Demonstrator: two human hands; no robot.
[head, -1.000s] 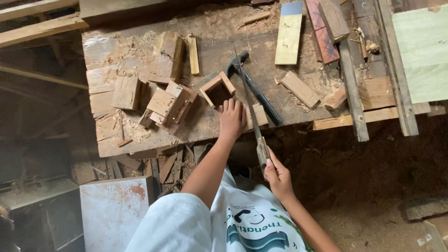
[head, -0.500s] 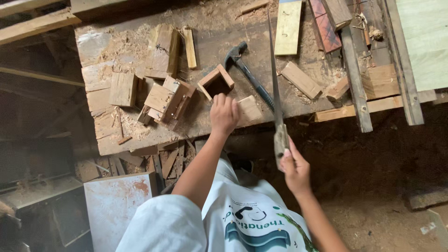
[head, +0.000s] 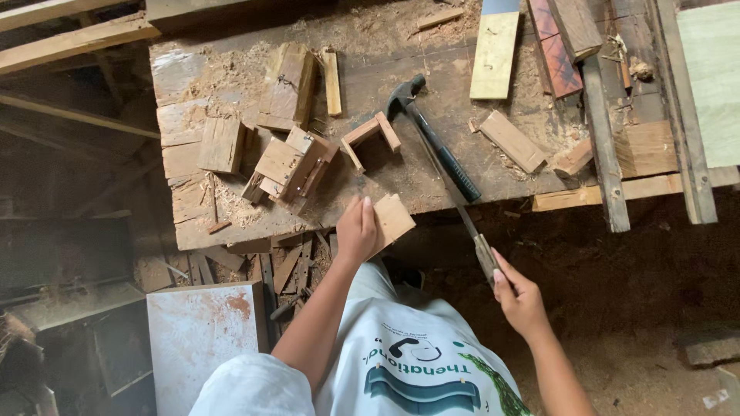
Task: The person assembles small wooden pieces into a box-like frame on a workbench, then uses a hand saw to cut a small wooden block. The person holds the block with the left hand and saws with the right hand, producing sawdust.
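My left hand grips a small square wooden piece at the near edge of the workbench. My right hand holds the wooden handle of a hand saw, whose thin blade slants up over the bench beside the hammer. A claw hammer with a dark grip lies on the bench just beyond the wooden piece. A small three-sided wooden frame sits left of the hammer head.
Several wood offcuts and a nailed block cluster lie at the left of the bench among sawdust. Planks and battens lie at the right. A white board leans below; scrap wood litters the dirt floor.
The saw has tilted from nearly upright to slanting left beside the hammer. My left hand has pulled the small wooden piece back to the bench's near edge.
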